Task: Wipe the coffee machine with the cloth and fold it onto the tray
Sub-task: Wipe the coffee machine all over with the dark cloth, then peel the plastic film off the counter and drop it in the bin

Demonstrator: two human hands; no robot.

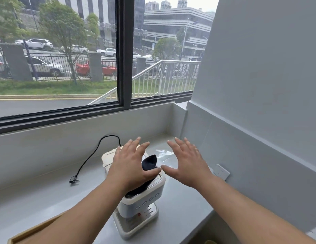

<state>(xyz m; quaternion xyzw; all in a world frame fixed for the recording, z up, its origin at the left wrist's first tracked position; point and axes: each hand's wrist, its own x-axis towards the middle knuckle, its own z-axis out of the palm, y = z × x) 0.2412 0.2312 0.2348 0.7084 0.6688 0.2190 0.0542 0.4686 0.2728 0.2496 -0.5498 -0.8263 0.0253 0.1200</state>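
Looking down through the head camera, I see both hands spread above the coffee machine (136, 194), which stands on the grey counter (39, 196) under the window (65, 55). My left hand (130, 166) is wide, fingers straight and splayed, palm down over the machine's top; whether it actually touches the top or the cloth I cannot tell. The dark cloth (150, 162) lies on top of the machine, a bunched part of it showing between the left thumb and forefinger, the rest running under the palm toward the front edge. My right hand (187, 164) is equally wide, fingers fanned, holding nothing, beside the machine on its right and apart from it; its thumb tip sits close to the left thumb. A wooden tray (28, 233) shows only its corner at the lower left, partly behind my left forearm. The machine's black power cord (90, 155) trails across the counter to the left, its plug lying loose. A white wall socket (221, 171) sits on the right wall.
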